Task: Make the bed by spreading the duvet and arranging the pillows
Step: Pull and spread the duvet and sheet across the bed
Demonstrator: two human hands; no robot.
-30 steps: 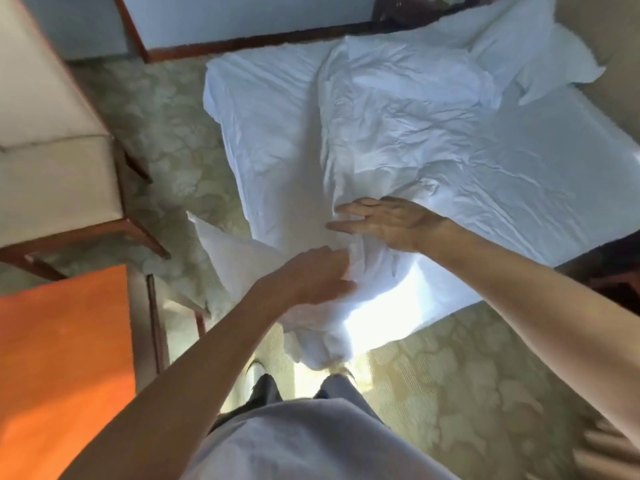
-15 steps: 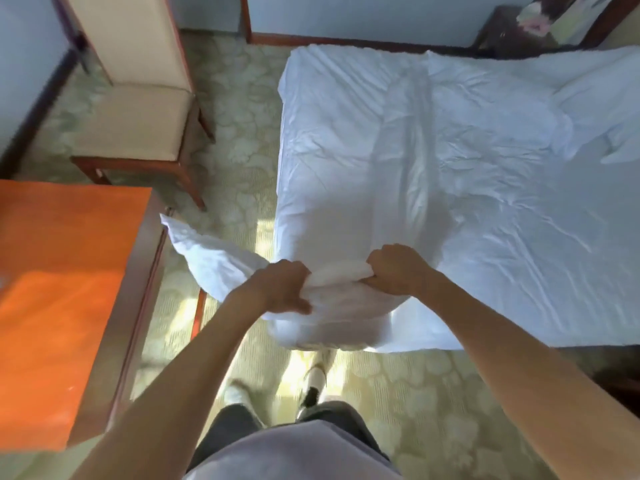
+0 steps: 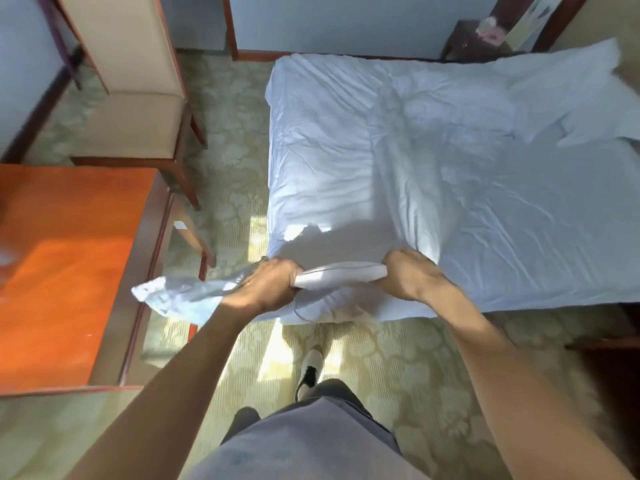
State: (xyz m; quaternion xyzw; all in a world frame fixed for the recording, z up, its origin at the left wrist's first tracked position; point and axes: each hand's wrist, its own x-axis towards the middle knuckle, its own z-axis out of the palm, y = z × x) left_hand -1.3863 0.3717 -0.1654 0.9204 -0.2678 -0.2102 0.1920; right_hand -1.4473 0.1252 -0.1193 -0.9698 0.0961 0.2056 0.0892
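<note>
Now: spreading step.
Grip: my left hand and right hand clench the duvet edge at the bed's foot.
Next: probably draw it taut, evenly.

The left hand and right hand each grip the near edge of the white duvet, fingers curled round a bunched fold held taut between them. A loose duvet corner hangs left of the left hand. The bed stands on patterned carpet. An orange wooden table and a beige upholstered chair stand to the left.
</note>
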